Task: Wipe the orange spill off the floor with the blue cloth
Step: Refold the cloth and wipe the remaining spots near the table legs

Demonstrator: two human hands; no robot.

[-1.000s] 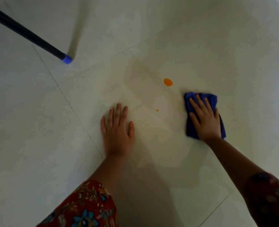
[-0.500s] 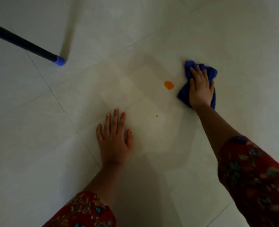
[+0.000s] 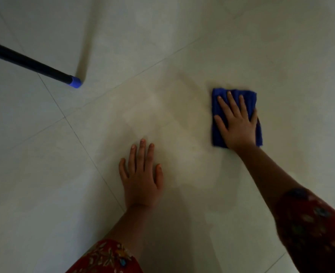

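The right hand [image 3: 238, 123] lies flat with fingers spread, pressing the folded blue cloth [image 3: 217, 133] onto the floor [image 3: 280, 56]; the left hand [image 3: 142, 178] rests open on bare tile, holding nothing. No orange spill shows. Any residue probably lies under or left of the cloth, nearer the right hand.

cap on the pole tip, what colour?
Blue cap on a black pole; head view, upper left.
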